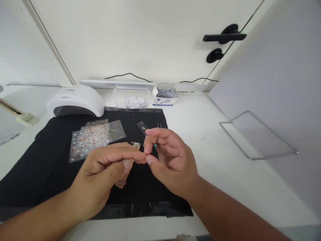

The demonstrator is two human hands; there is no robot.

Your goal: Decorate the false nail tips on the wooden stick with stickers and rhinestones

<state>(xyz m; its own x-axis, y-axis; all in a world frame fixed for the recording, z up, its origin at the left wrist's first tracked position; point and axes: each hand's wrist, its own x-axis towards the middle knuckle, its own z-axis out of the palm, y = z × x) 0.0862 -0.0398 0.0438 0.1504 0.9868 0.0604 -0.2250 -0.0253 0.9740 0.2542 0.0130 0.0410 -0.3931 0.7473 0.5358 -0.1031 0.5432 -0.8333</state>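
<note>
My left hand (105,170) is above the black mat, its thumb pressed against the fingers and the forefinger reaching right. Against that forefinger's tip, my right hand (173,160) closes its thumb and a finger in a pinch. Whatever lies between the fingertips is too small or hidden to make out. Behind and below my left hand is a tan strip (128,177) with shiny nail-tip-like pieces at its ends, partly covered; I cannot tell if the hand touches it. A small clear sheet (141,126) and thin metal prongs (159,125) show just beyond my right hand.
Clear sticker sheets (84,140) overlap on the black mat (60,177). A white nail lamp (75,100) stands at the back left. Behind the mat are a clear tray (117,97) with white packets and an alcohol pads box (164,100). A metal frame (234,140) is at the right.
</note>
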